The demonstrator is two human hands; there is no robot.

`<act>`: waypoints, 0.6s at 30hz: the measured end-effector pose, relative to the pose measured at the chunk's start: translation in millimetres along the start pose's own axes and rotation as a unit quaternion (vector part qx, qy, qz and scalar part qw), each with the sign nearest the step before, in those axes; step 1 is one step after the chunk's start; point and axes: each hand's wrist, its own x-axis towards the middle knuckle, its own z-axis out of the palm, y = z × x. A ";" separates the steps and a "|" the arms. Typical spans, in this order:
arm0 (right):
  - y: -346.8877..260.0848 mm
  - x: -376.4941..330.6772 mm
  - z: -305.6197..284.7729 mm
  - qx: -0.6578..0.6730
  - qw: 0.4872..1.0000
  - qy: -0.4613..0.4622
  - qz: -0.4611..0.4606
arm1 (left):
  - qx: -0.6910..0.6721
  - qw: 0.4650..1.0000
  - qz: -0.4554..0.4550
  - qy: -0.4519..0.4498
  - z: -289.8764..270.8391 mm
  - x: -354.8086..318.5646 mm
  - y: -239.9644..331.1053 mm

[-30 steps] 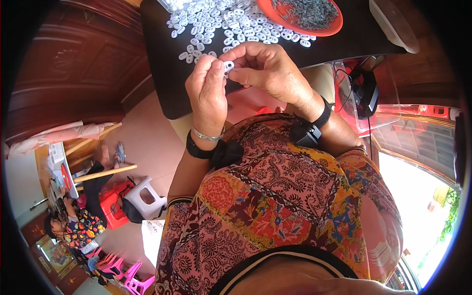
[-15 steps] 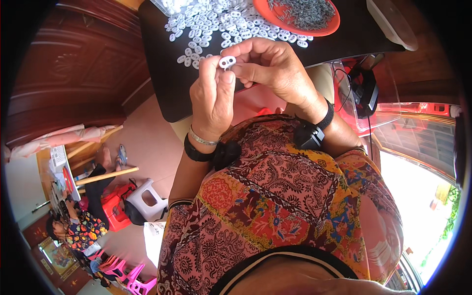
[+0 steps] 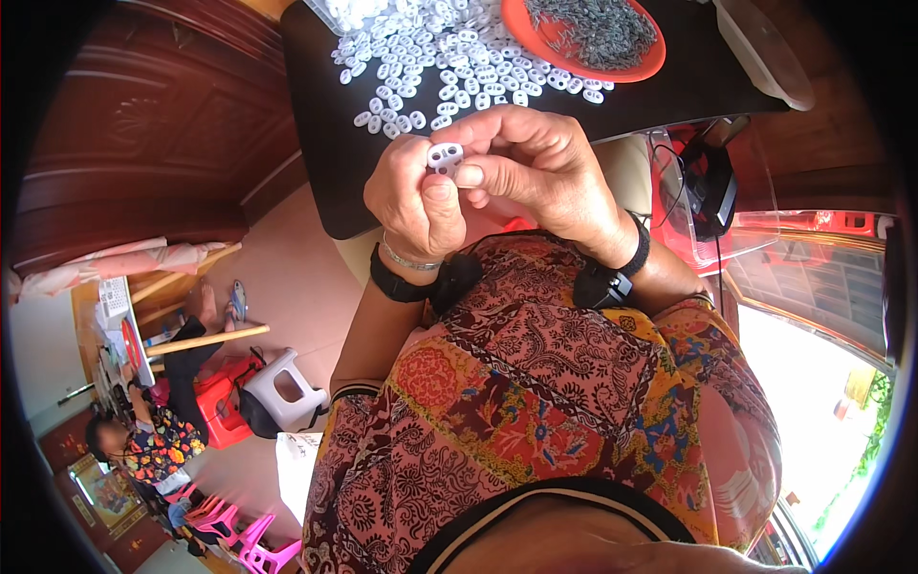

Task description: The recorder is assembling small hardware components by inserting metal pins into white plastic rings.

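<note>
Above the near edge of the dark table, both hands meet at a small white two-hole cord lock [image 3: 445, 155]. My left hand [image 3: 411, 196] pinches it between thumb and bent fingers. From the right, my right hand [image 3: 540, 163] has its thumb and fingertips closed against the same piece, and part of it is hidden behind them. More holes show on its lower part, close to my right thumb. Many loose white oval pieces [image 3: 406, 72] of the same kind lie spread beyond my hands. A red plate [image 3: 653, 65] holds a heap of thin grey metal springs [image 3: 602, 38].
The black table [image 3: 325, 172] ends just before my lap. A pale tray [image 3: 765, 57] stands at its right edge. Lower right of it are a clear plastic box [image 3: 765, 206] and a black device [image 3: 712, 191]. Another person [image 3: 163, 440] sits at far left, near a grey stool [image 3: 285, 390].
Both hands have come slightly down, nearer to me, with the cord lock. It has tilted, so more of its holes show, and my right thumb now presses at its lower side.
</note>
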 end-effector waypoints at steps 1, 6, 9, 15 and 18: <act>0.4 -0.1 -0.3 -0.006 1.000 -0.002 -0.013 | -0.015 1.000 0.002 0.000 0.8 -0.5 -0.7; -5.0 -0.7 3.3 0.000 1.000 0.015 -0.008 | 0.022 0.999 -0.038 0.016 3.5 -4.0 6.2; -6.4 -0.3 8.3 0.056 0.998 0.010 0.027 | 0.023 0.998 -0.052 0.031 0.2 -11.5 6.8; -7.7 1.9 11.6 0.035 0.999 0.010 0.017 | 0.003 0.997 -0.051 0.053 7.4 -0.8 16.5; -11.9 4.0 10.7 0.010 1.000 0.002 0.017 | -0.003 0.996 -0.058 0.064 7.8 4.3 21.0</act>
